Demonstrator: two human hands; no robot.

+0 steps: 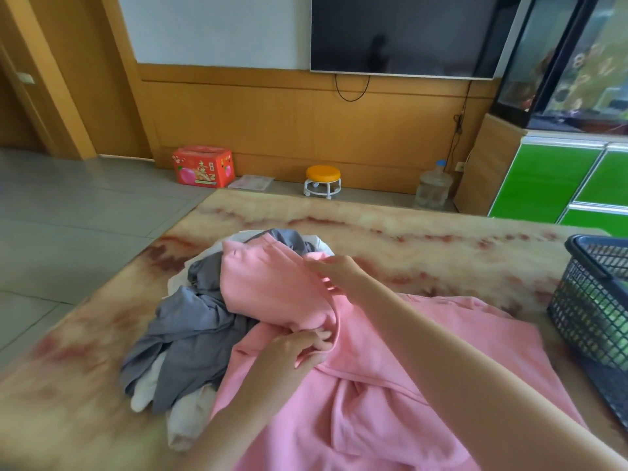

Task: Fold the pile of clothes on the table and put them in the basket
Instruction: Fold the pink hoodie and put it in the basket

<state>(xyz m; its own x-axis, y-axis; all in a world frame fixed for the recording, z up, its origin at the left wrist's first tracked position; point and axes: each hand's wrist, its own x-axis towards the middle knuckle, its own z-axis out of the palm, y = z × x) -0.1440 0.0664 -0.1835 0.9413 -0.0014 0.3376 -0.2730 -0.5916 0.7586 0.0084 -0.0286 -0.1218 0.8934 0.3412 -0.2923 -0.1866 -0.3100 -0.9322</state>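
A large pink hooded garment (373, 385) lies spread over the near middle of the marble table (373, 226). Its hood or sleeve part is bunched up toward the pile. My left hand (299, 345) pinches a fold of that pink fabric near its lower edge. My right hand (334, 271) grips the pink fabric's upper edge, arm reaching in from the lower right. To the left sits a crumpled pile with a grey garment (190, 334) and white clothes (183, 423) under it. A dark mesh basket (598, 300) stands at the table's right edge.
Beyond the table on the tiled floor are a red carton (203, 166), a small orange-topped stool (323, 181) and a water jug (434, 185). A wall TV (407, 32) and a fish tank on a green cabinet (564, 185) stand behind.
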